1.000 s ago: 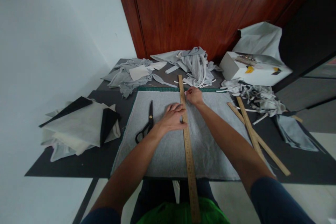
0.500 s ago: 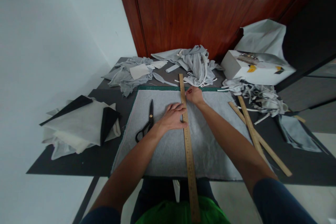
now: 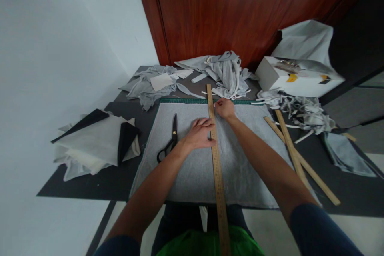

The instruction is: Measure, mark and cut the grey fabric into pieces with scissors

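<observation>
Black scissors (image 3: 175, 133) lie on the gray cloth (image 3: 192, 180); right of them, my left hand (image 3: 201, 134), thumb and fingers spread, steadies the wooden ruler (image 3: 219, 176) laid across it. My right hand (image 3: 225, 109), fingers drawn narrow, meets the ruler's far edge, contents indiscernible; I judge this an edge-positioning or marking step, the next move calling for firm left-hand pressure.

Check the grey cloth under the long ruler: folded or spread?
Spread: the grey cloth lies flat over the green mat, black scissors on top.
</observation>
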A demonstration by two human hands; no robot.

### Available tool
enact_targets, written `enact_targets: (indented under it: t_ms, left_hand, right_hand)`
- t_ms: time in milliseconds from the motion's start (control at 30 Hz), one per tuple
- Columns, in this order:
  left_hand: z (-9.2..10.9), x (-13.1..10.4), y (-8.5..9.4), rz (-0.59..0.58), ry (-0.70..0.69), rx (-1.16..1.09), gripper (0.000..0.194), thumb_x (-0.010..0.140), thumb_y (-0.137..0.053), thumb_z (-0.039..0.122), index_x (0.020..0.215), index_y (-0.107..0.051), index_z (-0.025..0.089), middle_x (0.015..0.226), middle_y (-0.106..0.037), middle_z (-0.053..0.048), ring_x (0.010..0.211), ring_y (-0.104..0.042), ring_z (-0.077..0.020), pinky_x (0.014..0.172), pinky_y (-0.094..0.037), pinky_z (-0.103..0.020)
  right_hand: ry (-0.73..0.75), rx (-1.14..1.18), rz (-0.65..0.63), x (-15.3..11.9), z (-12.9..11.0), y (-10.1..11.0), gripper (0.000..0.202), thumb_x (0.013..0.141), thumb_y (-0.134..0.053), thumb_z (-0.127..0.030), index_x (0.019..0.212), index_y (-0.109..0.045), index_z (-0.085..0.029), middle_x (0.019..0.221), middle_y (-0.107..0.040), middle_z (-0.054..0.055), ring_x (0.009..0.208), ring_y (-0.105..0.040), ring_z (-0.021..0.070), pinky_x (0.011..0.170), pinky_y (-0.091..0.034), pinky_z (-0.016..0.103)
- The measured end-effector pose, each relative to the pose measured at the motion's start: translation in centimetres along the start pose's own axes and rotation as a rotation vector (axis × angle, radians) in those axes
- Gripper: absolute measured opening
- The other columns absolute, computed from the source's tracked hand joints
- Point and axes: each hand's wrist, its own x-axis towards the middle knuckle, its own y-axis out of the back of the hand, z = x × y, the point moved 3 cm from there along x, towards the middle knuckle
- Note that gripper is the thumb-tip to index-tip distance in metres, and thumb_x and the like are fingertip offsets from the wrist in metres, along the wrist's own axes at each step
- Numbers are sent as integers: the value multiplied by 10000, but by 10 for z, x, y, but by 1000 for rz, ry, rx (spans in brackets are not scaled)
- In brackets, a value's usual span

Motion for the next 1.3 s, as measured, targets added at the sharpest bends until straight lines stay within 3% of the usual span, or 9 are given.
enact_targets:
  t_ms: [267,633,700,900,1300]
  left_hand:
    - [-3,2,-1,-5,1,-22,680,808,-739,520,1405,-615,218,1590,-495,-102,1493,-373,-323,1239,-271,-492]
    - [0,2,3,-24,-1,-27,681,808,-747,474,1423,-597,223,1572,-509,-100,1490,-378,-314,1240,-276,-472]
    - [-1,2,2,-17,0,-23,691,807,-748,473,1433,-590,227,1585,-497,-98,1492,-375,-311,1243,-273,-471]
    - [-5,2,-1,-6,-7,-34,688,812,-743,478,1440,-586,247,1559,-525,-80,1479,-392,-305,1236,-282,-476]
    - [-5,3,0,-25,31,-54,725,799,-761,478,1450,-563,224,1581,-502,-100,1508,-365,-302,1261,-250,-466]
  right_hand:
    - [37,-21,-60,-8,2,3,149,876,-661,-217,931,-776,-140,956,-808,102,933,-760,226,839,-545,263]
    - [68,-36,-217,-72,5,28,131,832,-701,-208,897,-794,-142,889,-803,92,832,-753,188,743,-514,213]
    - [69,-37,-226,-72,5,29,120,831,-707,-204,888,-793,-144,892,-805,88,840,-754,189,736,-507,212]
    - [33,2,-82,-55,3,23,126,883,-684,-201,947,-775,-142,952,-812,89,901,-761,185,764,-504,210]
    - [30,-13,-97,-62,2,19,117,888,-673,-201,950,-752,-141,941,-813,95,884,-764,188,785,-518,222]
